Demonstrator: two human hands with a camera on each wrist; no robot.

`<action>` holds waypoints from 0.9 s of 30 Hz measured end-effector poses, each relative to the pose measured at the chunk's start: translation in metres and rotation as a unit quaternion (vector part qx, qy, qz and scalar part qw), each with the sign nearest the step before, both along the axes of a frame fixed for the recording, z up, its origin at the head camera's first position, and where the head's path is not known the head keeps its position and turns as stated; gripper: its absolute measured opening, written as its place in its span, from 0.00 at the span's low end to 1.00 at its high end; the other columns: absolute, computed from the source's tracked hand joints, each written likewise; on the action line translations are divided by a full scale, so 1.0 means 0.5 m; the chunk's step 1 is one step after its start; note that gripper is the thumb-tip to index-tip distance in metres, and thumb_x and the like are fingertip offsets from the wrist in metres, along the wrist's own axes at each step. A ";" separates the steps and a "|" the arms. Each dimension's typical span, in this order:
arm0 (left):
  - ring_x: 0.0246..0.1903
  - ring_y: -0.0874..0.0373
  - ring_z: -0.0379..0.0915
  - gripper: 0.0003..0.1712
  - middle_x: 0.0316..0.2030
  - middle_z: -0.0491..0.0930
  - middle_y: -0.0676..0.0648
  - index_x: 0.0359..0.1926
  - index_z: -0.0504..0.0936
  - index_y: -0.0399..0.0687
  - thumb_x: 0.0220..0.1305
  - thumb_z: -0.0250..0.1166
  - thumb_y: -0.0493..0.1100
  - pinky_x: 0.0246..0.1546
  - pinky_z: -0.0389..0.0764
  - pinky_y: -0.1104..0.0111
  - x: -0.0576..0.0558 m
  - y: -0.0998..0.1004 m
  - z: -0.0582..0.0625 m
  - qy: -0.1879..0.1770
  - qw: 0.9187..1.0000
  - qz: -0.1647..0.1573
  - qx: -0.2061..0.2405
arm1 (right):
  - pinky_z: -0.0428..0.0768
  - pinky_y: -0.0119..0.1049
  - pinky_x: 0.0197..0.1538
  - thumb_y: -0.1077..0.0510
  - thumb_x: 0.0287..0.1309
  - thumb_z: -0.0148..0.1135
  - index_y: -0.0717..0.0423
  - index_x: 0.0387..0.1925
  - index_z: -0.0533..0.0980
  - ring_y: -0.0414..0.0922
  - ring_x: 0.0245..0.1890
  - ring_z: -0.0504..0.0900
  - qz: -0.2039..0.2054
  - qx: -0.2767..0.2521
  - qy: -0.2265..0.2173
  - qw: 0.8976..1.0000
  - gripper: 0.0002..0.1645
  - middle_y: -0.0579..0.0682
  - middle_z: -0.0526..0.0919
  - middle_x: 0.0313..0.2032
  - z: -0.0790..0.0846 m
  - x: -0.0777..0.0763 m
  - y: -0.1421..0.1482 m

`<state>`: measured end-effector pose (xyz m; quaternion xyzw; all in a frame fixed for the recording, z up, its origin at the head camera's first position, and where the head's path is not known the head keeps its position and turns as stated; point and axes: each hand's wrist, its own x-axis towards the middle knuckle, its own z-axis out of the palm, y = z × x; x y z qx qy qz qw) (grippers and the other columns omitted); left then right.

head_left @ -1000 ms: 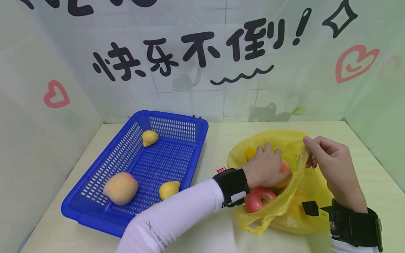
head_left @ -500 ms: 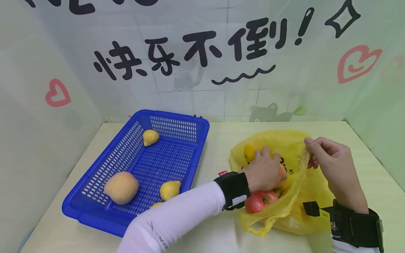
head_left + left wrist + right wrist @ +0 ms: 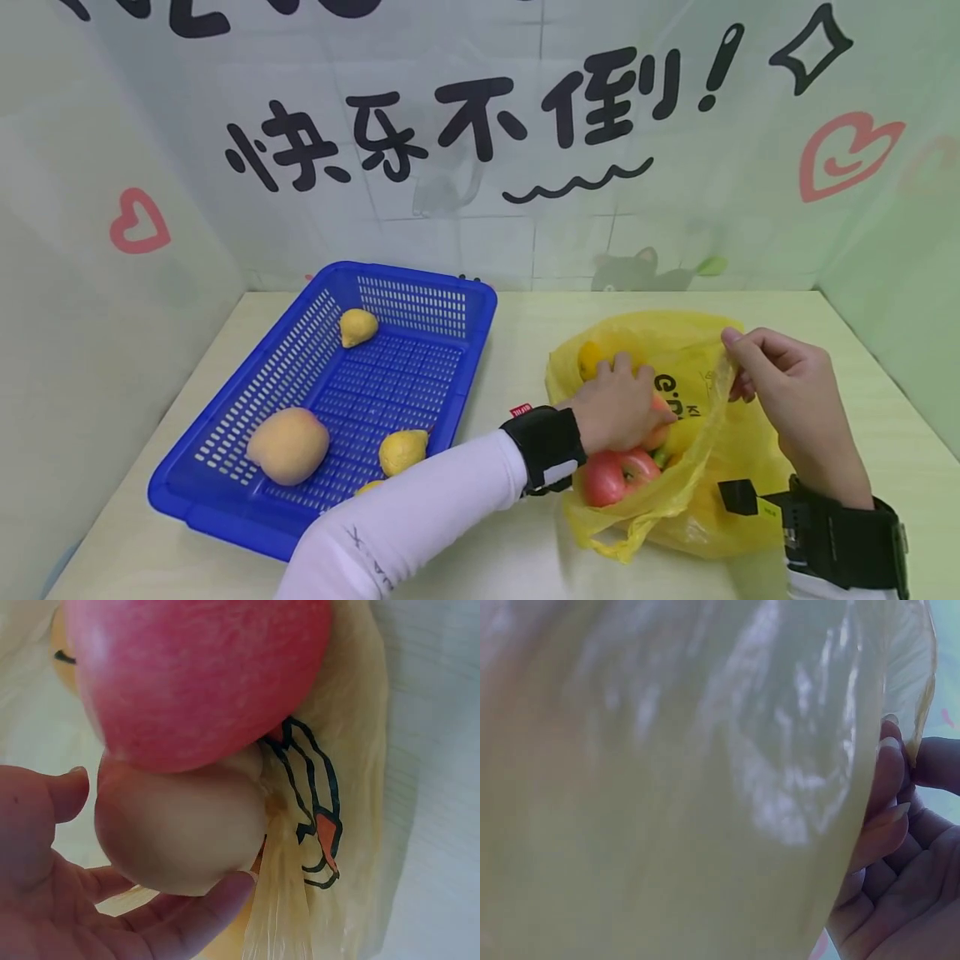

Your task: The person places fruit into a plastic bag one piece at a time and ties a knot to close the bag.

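Observation:
My left hand (image 3: 618, 404) reaches into the mouth of a yellow plastic bag (image 3: 731, 492) and grips a peach (image 3: 180, 825). In the left wrist view its fingers curl along the peach's lower side, the thumb close to the other side. A red apple (image 3: 609, 478) lies right beside the peach, nearer the bag's front handle; this apple (image 3: 202, 675) partly overlaps it in the left wrist view. Past the fingers sits a yellow-orange fruit (image 3: 591, 360). My right hand (image 3: 791, 387) pinches the bag's rim between thumb and fingers, holding that side up.
On the left stands a blue perforated basket (image 3: 472, 367). It contains a large peach (image 3: 288, 446), a lemon (image 3: 357, 327) at the back and another lemon (image 3: 403, 452) near the right wall. My left sleeve (image 3: 427, 500) crosses in front of its near corner. A printed wall (image 3: 450, 242) closes off the table's back.
The left hand has shifted slightly left and toward the front inside the bag, with the peach under it. More of the bag's print shows. The right hand keeps its place at the rim.

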<state>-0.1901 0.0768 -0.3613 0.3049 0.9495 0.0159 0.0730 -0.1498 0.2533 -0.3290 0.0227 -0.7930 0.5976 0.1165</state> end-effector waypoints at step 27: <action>0.48 0.55 0.65 0.30 0.54 0.69 0.43 0.61 0.70 0.44 0.74 0.47 0.62 0.45 0.70 0.70 -0.007 -0.086 0.055 -0.127 0.987 0.005 0.097 | 0.74 0.30 0.26 0.52 0.69 0.57 0.57 0.29 0.78 0.42 0.21 0.74 -0.009 0.059 -0.005 0.998 0.15 0.42 0.76 0.19 -0.004 -0.002 0.000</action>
